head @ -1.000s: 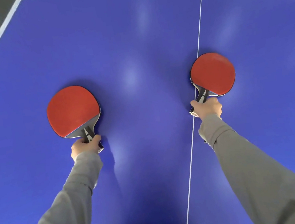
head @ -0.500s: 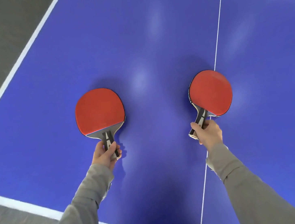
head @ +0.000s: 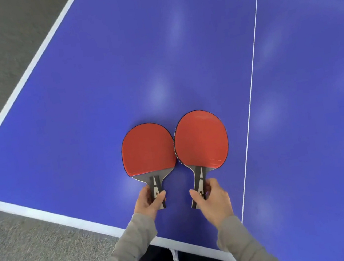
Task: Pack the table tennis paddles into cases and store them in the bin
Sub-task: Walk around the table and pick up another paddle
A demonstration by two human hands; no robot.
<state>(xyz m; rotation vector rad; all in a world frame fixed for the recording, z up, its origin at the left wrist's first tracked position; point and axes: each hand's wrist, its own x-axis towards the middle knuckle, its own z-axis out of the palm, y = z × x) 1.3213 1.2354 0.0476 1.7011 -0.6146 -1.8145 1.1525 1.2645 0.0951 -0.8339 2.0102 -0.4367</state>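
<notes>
Near edge of blue table [head: 156, 55]: two red-rubber wooden-handled paddles, blades side by side.
Left hand [head: 149, 201]: grips left paddle [head: 148, 149] handle.
Right hand [head: 213, 199]: pinches right paddle [head: 201, 139] handle.

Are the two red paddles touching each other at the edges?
Cannot tell. In the head view the left paddle and right paddle sit side by side, rims meeting around mid-blade, but one blade may simply be overlapping the other.

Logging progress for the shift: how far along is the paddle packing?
Early. Done: nothing packed. In hand: the left hand grips the left paddle and the right hand grips the right paddle, side by side over the table. Left: casing and binning; neither case nor bin is in view.
</notes>
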